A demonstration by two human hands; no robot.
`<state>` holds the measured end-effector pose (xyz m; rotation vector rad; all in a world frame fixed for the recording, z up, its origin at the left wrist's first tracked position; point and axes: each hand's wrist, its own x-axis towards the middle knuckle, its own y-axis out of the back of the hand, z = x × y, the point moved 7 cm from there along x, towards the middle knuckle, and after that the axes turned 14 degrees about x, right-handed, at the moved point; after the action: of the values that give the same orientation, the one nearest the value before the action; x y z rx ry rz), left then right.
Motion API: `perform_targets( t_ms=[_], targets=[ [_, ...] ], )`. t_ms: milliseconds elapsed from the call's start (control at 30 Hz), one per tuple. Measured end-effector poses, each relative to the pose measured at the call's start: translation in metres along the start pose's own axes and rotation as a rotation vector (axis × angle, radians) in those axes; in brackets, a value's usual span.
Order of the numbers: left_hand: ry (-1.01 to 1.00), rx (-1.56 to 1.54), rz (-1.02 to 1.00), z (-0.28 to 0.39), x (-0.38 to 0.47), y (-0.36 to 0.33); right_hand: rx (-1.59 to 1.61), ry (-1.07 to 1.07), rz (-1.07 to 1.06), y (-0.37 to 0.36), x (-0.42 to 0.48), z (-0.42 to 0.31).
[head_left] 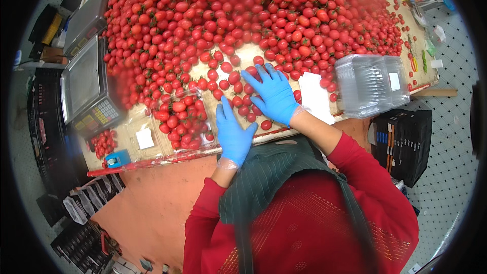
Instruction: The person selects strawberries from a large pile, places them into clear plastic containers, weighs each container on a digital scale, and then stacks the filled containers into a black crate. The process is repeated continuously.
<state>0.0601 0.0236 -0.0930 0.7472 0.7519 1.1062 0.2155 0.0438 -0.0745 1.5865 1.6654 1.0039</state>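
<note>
A large heap of cherry tomatoes (213,11) covers most of the table. My left hand (234,137), in a blue glove, lies by the table's front edge, fingers apart, beside a few loose tomatoes. To its left sits a clear plastic punnet (182,121) filled with tomatoes, its clear lid (142,137) apparently folded out to the left. My right hand (274,95), also blue-gloved, is spread palm down over loose tomatoes at the front of the heap; its fingertips touch some of them. What lies under the palm is hidden.
Stacked clear punnets (371,85) stand at the right, beside white paper sheets (315,97). Two weighing scales (85,83) are on the left. A blue tape dispenser (118,158) and a small group of tomatoes (103,144) lie at the front left corner. Black crates (403,144) stand below, right.
</note>
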Motion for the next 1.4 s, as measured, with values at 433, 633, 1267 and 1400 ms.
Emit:
perform_targets(
  t_ms=[433,633,1267,1400],
  targets=[
    [0.020,-0.062,0.058,-0.005,0.002,-0.001,0.111,0.156,0.186,-0.015,0.068,-0.017],
    [0.007,-0.028,-0.016,-0.001,-0.002,0.002,0.187,0.070,-0.043,-0.037,0.050,-0.017],
    [0.082,-0.092,-0.027,-0.007,0.001,-0.005,0.320,-0.204,-0.158,0.001,-0.011,0.035],
    [0.085,-0.060,-0.001,-0.006,-0.003,-0.001,0.292,-0.117,-0.196,0.011,-0.002,0.035]
  ],
)
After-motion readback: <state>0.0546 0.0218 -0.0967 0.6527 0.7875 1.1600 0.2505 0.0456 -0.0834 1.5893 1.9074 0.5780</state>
